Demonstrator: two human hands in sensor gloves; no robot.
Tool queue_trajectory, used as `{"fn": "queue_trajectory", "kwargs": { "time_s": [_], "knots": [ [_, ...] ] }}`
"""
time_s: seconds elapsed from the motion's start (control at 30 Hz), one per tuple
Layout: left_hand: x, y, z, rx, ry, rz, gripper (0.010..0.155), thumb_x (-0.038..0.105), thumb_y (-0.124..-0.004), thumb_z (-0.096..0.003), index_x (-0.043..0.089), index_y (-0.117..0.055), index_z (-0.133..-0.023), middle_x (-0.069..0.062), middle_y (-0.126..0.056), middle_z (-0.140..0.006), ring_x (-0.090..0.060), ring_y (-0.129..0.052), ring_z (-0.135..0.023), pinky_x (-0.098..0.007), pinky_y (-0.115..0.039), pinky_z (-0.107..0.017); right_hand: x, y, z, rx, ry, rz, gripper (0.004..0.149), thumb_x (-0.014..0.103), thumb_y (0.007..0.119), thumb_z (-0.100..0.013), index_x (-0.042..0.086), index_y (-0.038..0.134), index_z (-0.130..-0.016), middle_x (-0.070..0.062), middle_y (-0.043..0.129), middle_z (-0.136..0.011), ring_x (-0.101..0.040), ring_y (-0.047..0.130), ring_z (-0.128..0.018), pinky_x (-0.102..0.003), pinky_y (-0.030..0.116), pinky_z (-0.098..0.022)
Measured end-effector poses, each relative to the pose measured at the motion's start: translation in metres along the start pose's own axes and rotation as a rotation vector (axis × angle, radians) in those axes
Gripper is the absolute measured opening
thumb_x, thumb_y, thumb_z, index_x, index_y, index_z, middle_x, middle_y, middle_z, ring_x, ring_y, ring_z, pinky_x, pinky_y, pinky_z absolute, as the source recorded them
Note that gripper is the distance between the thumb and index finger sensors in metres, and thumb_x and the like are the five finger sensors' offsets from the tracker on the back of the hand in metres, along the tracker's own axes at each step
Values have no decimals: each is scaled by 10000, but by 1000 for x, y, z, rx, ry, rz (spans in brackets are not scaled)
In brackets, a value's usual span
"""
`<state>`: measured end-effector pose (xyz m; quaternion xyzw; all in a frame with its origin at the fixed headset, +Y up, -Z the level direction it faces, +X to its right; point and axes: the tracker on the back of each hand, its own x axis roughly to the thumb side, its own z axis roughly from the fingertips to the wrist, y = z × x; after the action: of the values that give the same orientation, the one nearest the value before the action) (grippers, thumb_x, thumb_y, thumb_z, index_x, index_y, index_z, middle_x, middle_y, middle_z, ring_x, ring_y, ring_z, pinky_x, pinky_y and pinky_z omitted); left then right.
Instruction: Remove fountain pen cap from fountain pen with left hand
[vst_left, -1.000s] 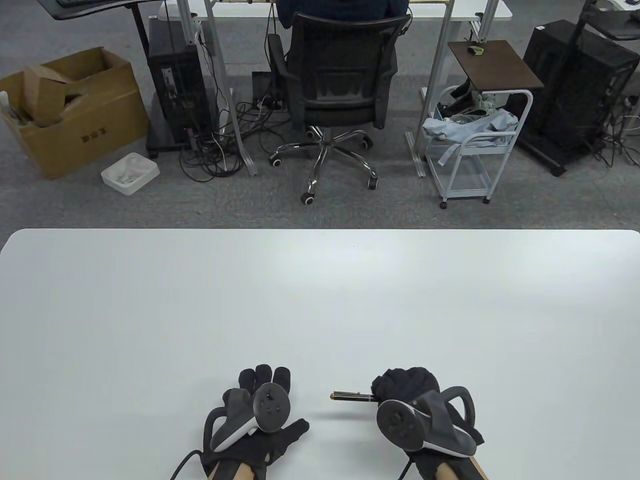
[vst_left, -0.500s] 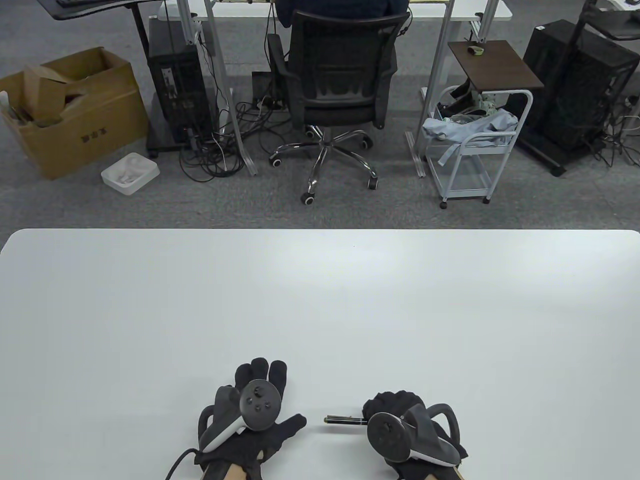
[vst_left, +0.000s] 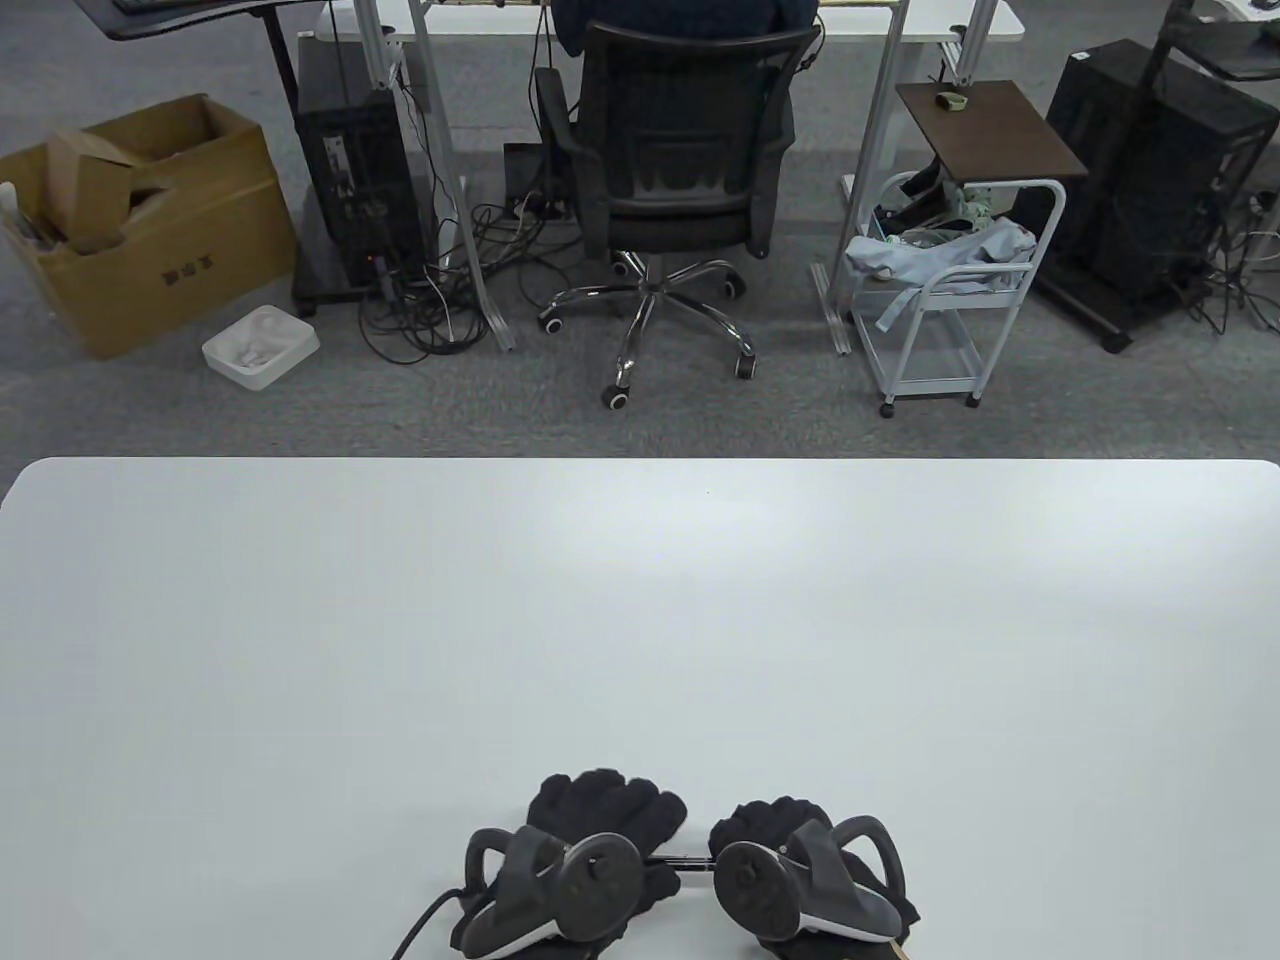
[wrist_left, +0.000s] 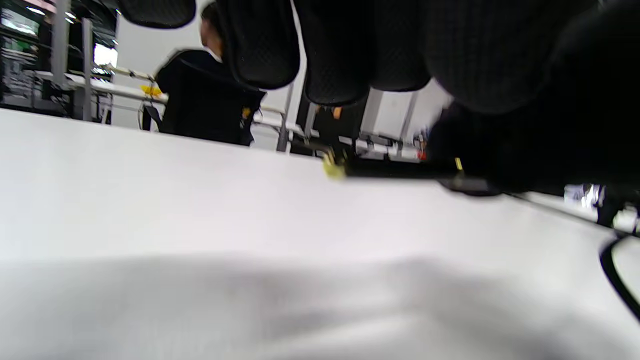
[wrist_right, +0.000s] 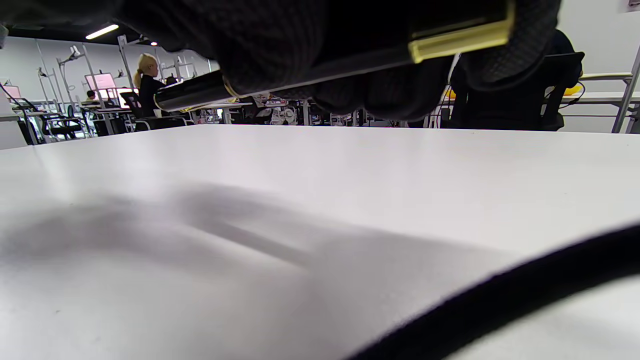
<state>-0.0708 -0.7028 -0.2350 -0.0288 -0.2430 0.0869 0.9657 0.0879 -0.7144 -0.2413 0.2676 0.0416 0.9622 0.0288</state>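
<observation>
Near the table's (vst_left: 640, 600) front edge, both gloved hands sit close together with the pen (vst_left: 690, 859) bridging the gap between them, lifted clear of the surface. Right hand (vst_left: 800, 860) is clenched around the barrel, gold band visible in the right wrist view; judged as the anchor so the body stays fixed. Left hand (vst_left: 600, 840) is over the cap end (wrist_left: 380, 169), fingers (wrist_left: 260, 45) curled above it. Left wrist view shows the gold tip jutting past the glove; whether the fingers actually clamp the cap, cannot tell. Cap appears not yet pulled off. Hands oppose along the pen axis, suiting a straight pull.
</observation>
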Motion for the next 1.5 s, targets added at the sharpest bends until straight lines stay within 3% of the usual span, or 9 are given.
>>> {"fn": "queue_trajectory", "kwargs": {
  "time_s": [0.2, 0.33, 0.4, 0.7, 0.9, 1.27, 1.33, 1.4, 1.5],
  "knots": [
    [9, -19, -9, -23, -24, -118, 388, 367, -855, -439, 330, -906, -821, 58, -1000, -823, -249, -997, -753, -597, -706, -664, 4, 8, -2, 42, -24, -24, 457, 234, 705, -443, 95, 648, -875, -160, 756, -848, -369, 811, -678, -607, 654, -637],
    [7, -33, -12, -147, -28, -88, 487, 398, -842, -443, 290, -816, -917, 9, -913, -926, -289, -908, -863, -644, -630, -696, 9, 14, -4, 72, -39, -15, 458, 229, 692, -446, 86, 638, -878, -168, 747, -850, -368, 814, -669, -605, 660, -632],
    [8, -38, -13, -141, -25, -123, 461, 363, -850, -439, 290, -831, -893, 29, -947, -875, -267, -945, -817, -648, -634, -691, 12, 16, -5, 80, -40, -18, 456, 224, 691, -447, 82, 642, -877, -177, 749, -847, -372, 815, -659, -606, 662, -627],
    [10, -27, -9, -85, -31, -148, 437, 314, -823, -417, 271, -911, -843, -13, -1001, -778, -291, -988, -599, -565, -732, -625, 14, 15, -2, -29, -75, -63, 437, 275, 791, -458, 138, 700, -863, -157, 770, -862, -371, 836, -659, -607, 654, -634],
    [8, -25, -8, -92, -7, -132, 435, 301, -814, -424, 251, -931, -840, -15, -994, -789, -282, -981, -587, -540, -781, -582, 20, 17, -4, -54, -93, -54, 436, 246, 811, -447, 86, 737, -845, -189, 816, -804, -369, 859, -572, -601, 686, -597],
    [9, -19, -9, -74, 9, -104, 435, 305, -811, -424, 252, -954, -832, 22, -972, -833, -266, -946, -689, -562, -707, -654, 15, 19, -6, -5, -84, -79, 436, 241, 703, -443, 59, 719, -839, -178, 787, -818, -396, 808, -664, -634, 614, -639],
    [5, -17, -8, -25, 49, -226, 416, 291, -840, -411, 290, -954, -812, 34, -957, -850, -268, -927, -724, -556, -696, -663, 9, 23, -5, 49, -42, -19, 434, 213, 687, -450, 72, 704, -860, -186, 773, -834, -410, 789, -682, -645, 582, -657],
    [-7, -14, -7, -14, 106, -307, 415, 309, -835, -415, 300, -946, -815, 40, -961, -844, -253, -940, -708, -541, -716, -650, -2, 24, -2, -25, -38, 49, 433, 232, 716, -438, 91, 716, -848, -169, 793, -820, -391, 814, -665, -633, 613, -643],
    [-25, -12, -7, -33, 154, -107, 412, 293, -850, -423, 272, -946, -823, 14, -952, -853, -279, -920, -728, -565, -681, -664, -24, 16, 1, -24, 49, 7, 431, 241, 734, -450, 102, 702, -857, -165, 776, -836, -390, 801, -683, -637, 588, -659]
  ]
}}
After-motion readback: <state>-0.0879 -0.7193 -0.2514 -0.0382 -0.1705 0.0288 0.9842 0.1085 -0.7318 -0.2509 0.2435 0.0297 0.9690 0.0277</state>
